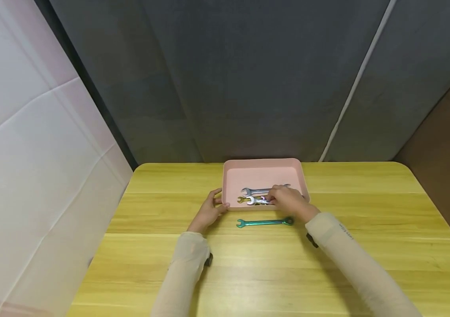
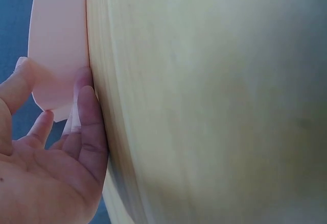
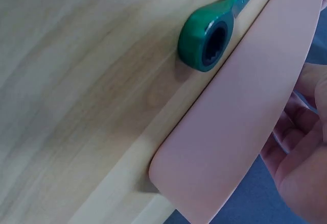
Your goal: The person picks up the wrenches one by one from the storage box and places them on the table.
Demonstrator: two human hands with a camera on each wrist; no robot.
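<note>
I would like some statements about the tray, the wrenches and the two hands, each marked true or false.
1. The green wrench lies inside the pink tray. False: it lies on the table, in front of the tray.
2. The left hand touches the tray's left front corner. True.
3. The right hand reaches into the tray at the silver wrenches. True.
4. The tray is blue. False: it is pink.
5. The green wrench's ring end points to the person's left. False: it points right.

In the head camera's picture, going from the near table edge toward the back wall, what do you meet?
Green wrench → silver wrenches under the right hand → far rim of the pink tray.
</note>
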